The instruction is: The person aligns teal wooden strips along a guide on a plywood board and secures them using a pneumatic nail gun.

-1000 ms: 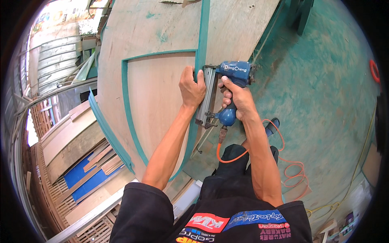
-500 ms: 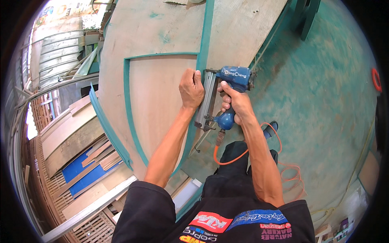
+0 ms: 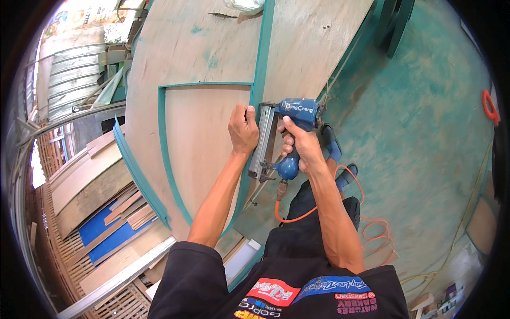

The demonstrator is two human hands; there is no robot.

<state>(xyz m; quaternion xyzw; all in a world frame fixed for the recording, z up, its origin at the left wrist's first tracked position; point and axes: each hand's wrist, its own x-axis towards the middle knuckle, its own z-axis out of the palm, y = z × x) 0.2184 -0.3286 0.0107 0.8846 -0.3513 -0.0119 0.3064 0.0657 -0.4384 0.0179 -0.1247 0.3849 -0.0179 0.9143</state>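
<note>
Blue nail gun (image 3: 297,119) (hose attached) gripped by right hand (image 3: 298,142).

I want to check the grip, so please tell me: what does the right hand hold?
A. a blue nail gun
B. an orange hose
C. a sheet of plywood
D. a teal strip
A: the right hand wraps the handle of the blue nail gun, while the left hand presses on the teal strip beside it.
</note>
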